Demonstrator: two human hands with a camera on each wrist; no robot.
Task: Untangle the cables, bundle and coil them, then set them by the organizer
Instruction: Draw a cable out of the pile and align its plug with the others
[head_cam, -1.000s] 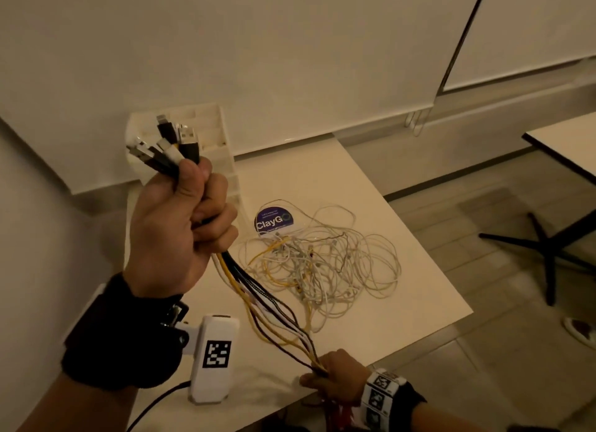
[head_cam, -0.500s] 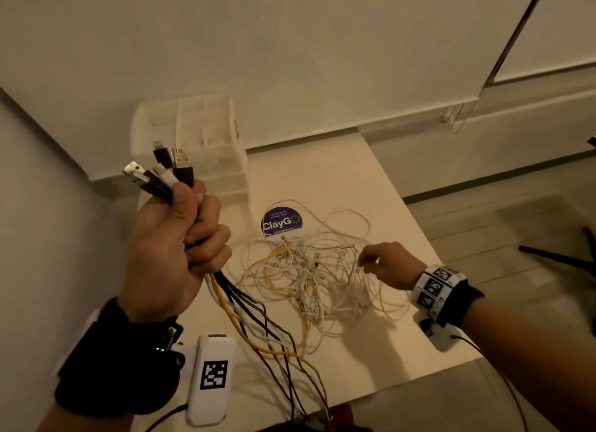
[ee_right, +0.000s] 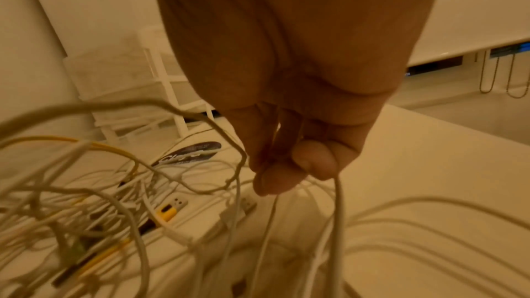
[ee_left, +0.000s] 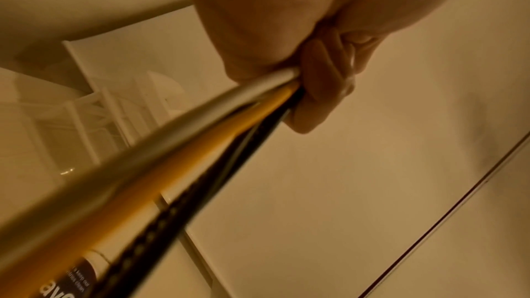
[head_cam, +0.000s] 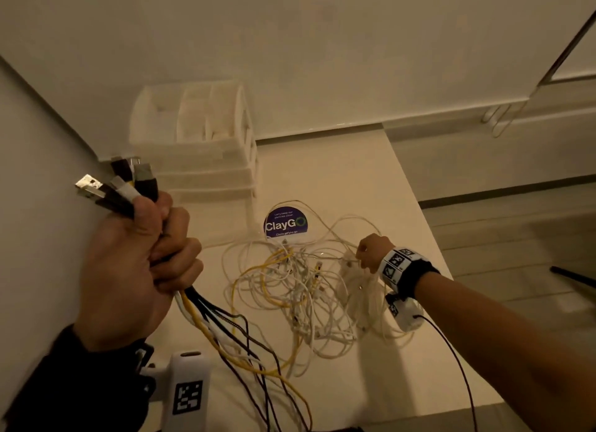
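My left hand (head_cam: 142,257) is raised at the left and grips a bundle of black, white and yellow cables (head_cam: 225,331); their USB plugs (head_cam: 113,186) stick out above the fist. The left wrist view shows the fingers (ee_left: 318,90) curled round those cables (ee_left: 200,135). A tangle of white and yellow cables (head_cam: 290,283) lies on the table. My right hand (head_cam: 371,252) is at the tangle's right side and pinches white cables (ee_right: 338,207) lifted off the table. The white organizer (head_cam: 200,141) stands at the back left.
The cream table (head_cam: 338,180) stands against the wall, its right edge dropping to the floor. A round purple ClayGo sticker (head_cam: 285,223) lies beside the organizer. A dark chair leg (head_cam: 574,275) shows at the far right.
My right hand came up from the table's front edge, crossed to the right side of the tangle and took hold of white cables. The left hand stayed raised with its bundle.
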